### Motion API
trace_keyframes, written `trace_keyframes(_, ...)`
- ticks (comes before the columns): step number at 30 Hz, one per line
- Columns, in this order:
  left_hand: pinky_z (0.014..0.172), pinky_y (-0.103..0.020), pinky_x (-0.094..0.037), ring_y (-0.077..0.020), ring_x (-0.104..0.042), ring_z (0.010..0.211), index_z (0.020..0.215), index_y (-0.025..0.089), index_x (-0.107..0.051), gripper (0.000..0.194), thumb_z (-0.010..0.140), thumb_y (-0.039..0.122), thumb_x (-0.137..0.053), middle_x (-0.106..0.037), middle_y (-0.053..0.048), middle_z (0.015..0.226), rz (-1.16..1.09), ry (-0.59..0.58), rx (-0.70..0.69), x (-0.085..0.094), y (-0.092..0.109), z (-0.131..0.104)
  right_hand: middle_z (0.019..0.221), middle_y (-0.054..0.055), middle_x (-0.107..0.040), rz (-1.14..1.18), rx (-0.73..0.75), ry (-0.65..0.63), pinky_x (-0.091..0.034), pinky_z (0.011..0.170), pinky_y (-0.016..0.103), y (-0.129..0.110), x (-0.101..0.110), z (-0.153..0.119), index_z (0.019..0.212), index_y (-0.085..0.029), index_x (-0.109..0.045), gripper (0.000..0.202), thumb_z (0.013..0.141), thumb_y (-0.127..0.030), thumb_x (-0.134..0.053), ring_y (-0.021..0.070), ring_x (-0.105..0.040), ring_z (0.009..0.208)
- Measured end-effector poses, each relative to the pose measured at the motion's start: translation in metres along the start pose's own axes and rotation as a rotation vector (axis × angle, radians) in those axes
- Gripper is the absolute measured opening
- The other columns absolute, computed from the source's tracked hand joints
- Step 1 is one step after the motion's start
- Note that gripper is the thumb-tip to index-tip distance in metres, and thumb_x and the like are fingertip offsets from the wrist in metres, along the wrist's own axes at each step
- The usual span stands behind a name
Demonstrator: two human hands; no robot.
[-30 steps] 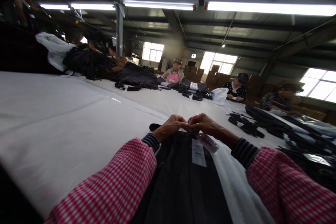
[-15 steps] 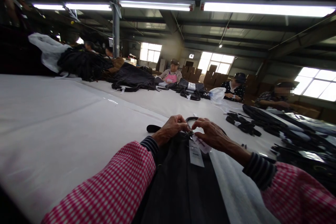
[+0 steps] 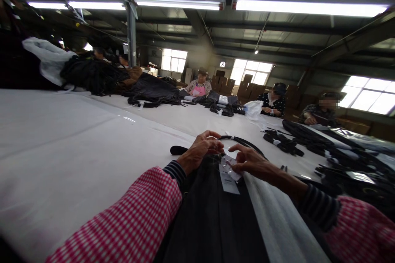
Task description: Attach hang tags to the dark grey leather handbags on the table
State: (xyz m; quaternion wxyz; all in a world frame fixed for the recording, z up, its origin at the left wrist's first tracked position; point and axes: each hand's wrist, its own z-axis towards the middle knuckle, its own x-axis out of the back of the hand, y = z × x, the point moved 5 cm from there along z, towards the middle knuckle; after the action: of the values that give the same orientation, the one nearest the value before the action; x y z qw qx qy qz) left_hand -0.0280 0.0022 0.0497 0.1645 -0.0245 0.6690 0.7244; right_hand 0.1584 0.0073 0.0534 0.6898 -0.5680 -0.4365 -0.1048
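A black bag (image 3: 216,213) lies lengthwise in front of me, its looped handle (image 3: 243,141) rising beyond my hands. At its top end my left hand (image 3: 203,148) is closed with bent fingers near the handle's base; what they hold is too small to make out. My right hand (image 3: 253,163) has its thumb pressed on a small white tag (image 3: 228,165), with the index finger lifted off it. Below that tag a longer white label (image 3: 230,184) rests flat on the bag.
White sheeting covers the table (image 3: 77,144). Black straps (image 3: 282,141) and a pile of black bags (image 3: 354,176) lie to the right. More bags (image 3: 154,90) and clear plastic (image 3: 254,109) are across the table, where several people sit. A white foam sheet (image 3: 284,222) shows beside the bag.
My right hand has shifted down and right, its thumb now on the small tag, which has turned more toward me. My left fingers have moved slightly away from the right ones.
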Motion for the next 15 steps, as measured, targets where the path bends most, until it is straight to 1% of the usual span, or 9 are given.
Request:
trace_keyframes(2,0.073,-0.027,-0.053,-0.0127,-0.068,0.071,0.110,0.015,-0.054,0.030,0.082,0.009,-0.063,-0.073,-0.008,0.090,-0.096,0.034,0.035,0.002,-0.004,0.002,0.067,-0.006,-0.059,0.183,-0.052,0.038,-0.041,0.056,0.027,0.001,0.004,0.003,0.123,-0.018,-0.054,0.057,0.067,-0.022,-0.068,0.0150,-0.055,0.062)
trace_keyframes(3,0.073,-0.028,-0.054,-0.0127,-0.068,0.070,0.111,0.014,-0.054,0.031,0.082,0.008,-0.062,-0.074,-0.010,0.091,-0.129,0.047,0.045,0.003,-0.006,0.003,0.067,-0.006,-0.057,0.237,-0.080,0.072,-0.040,0.053,0.026,0.001,0.008,0.004,0.123,-0.018,-0.053,0.058,0.066,-0.022,-0.067,0.0144,-0.054,0.060)
trace_keyframes(5,0.074,-0.028,-0.055,-0.0130,-0.069,0.070,0.113,0.014,-0.055,0.034,0.081,0.004,-0.061,-0.074,-0.012,0.095,-0.157,0.048,0.038,0.004,-0.010,0.005,0.068,-0.006,-0.057,0.255,-0.106,0.157,-0.037,0.048,0.024,-0.002,0.018,0.005,0.123,-0.019,-0.053,0.059,0.066,-0.024,-0.067,0.0138,-0.052,0.057)
trace_keyframes(6,0.074,-0.028,-0.056,-0.0130,-0.069,0.071,0.114,0.013,-0.055,0.037,0.079,0.001,-0.060,-0.074,-0.012,0.098,-0.163,0.043,0.030,0.005,-0.011,0.005,0.071,-0.005,-0.059,0.235,-0.090,0.199,-0.036,0.046,0.024,-0.005,0.022,0.006,0.124,-0.019,-0.053,0.060,0.066,-0.025,-0.068,0.0140,-0.053,0.057)
trace_keyframes(8,0.072,-0.028,-0.057,-0.0131,-0.069,0.072,0.116,0.013,-0.056,0.044,0.075,-0.004,-0.058,-0.074,-0.013,0.104,-0.176,0.050,0.017,0.005,-0.014,0.006,0.078,-0.003,-0.062,0.191,0.009,0.267,-0.038,0.047,0.024,-0.013,0.027,0.010,0.126,-0.020,-0.052,0.060,0.068,-0.025,-0.067,0.0149,-0.057,0.059)
trace_keyframes(11,0.065,-0.024,-0.055,-0.0147,-0.070,0.080,0.121,0.013,-0.058,0.053,0.072,-0.007,-0.057,-0.072,-0.013,0.112,-0.184,0.112,0.001,0.006,-0.016,0.006,0.087,-0.001,-0.065,0.059,0.187,0.326,-0.042,0.053,0.025,-0.025,0.024,0.020,0.132,-0.025,-0.051,0.062,0.072,-0.022,-0.063,0.0150,-0.059,0.063)
trace_keyframes(13,0.062,-0.022,-0.054,-0.0154,-0.070,0.084,0.123,0.013,-0.060,0.055,0.071,-0.007,-0.060,-0.070,-0.014,0.116,-0.179,0.149,-0.006,0.007,-0.016,0.005,0.086,-0.002,-0.066,-0.073,0.258,0.379,-0.042,0.059,0.026,-0.032,0.021,0.026,0.132,-0.027,-0.056,0.060,0.073,-0.018,-0.062,0.0143,-0.058,0.066)
trace_keyframes(15,0.065,-0.023,-0.055,-0.0152,-0.070,0.085,0.123,0.013,-0.063,0.055,0.072,-0.006,-0.064,-0.070,-0.013,0.118,-0.187,0.171,0.000,0.007,-0.018,0.005,0.079,-0.002,-0.065,-0.120,0.278,0.395,-0.040,0.061,0.027,-0.038,0.021,0.034,0.126,-0.025,-0.062,0.052,0.074,-0.020,-0.064,0.0143,-0.057,0.066)
